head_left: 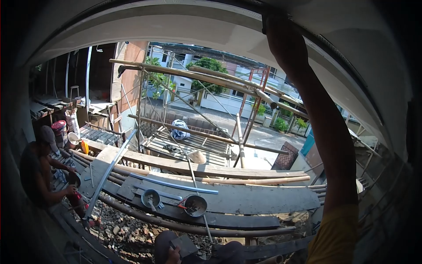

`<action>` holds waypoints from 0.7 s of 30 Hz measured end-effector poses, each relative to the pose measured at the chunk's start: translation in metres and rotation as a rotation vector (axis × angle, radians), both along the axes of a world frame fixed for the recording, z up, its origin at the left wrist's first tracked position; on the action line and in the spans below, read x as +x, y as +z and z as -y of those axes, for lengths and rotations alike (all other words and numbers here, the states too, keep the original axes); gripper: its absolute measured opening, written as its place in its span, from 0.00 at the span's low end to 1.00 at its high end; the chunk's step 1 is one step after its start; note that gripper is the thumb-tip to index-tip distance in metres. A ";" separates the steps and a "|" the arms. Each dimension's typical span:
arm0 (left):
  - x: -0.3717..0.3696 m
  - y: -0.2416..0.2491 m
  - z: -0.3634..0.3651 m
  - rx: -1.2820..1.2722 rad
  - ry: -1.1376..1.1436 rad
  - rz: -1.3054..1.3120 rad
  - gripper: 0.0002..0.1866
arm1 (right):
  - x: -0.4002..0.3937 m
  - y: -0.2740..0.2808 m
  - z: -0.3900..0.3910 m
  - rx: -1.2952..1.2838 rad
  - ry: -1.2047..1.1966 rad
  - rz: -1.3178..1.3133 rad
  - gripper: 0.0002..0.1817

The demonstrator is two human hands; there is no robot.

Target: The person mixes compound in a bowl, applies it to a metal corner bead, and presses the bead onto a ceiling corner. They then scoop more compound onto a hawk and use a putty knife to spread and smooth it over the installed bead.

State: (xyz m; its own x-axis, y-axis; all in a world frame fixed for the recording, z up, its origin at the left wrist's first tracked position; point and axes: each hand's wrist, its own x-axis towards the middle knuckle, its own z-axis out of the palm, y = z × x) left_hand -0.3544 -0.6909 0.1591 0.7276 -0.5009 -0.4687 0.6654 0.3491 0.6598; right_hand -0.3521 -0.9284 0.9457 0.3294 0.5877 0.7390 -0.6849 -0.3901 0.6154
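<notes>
My right hand (281, 37) is raised to the underside of the pale plastered beam (220, 27). Its fingers are closed in deep shade around a dark, thin-edged thing pressed near the beam's edge, too dark to name. Low in the view, my left hand (174, 255) grips a flat grey rectangular plate (185, 245) in front of my knees. On the planks beyond it stand two mortar bowls: one (150, 199) has a grey lump and a tool in it, the other (196, 205) has an orange-handled tool at its rim.
Planks (263, 199) and bamboo poles form the platform, with rubble (132, 226) below. A long metal bar (110, 169) lies slanting at the left. A co-worker (41, 171) sits there holding a dark bowl. Bamboo scaffolding (193, 77) crosses ahead, with the street behind.
</notes>
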 end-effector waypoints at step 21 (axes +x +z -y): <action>0.014 -0.027 -0.012 -0.152 -0.069 -0.030 0.12 | 0.011 -0.085 -0.017 0.057 -0.022 -0.145 0.16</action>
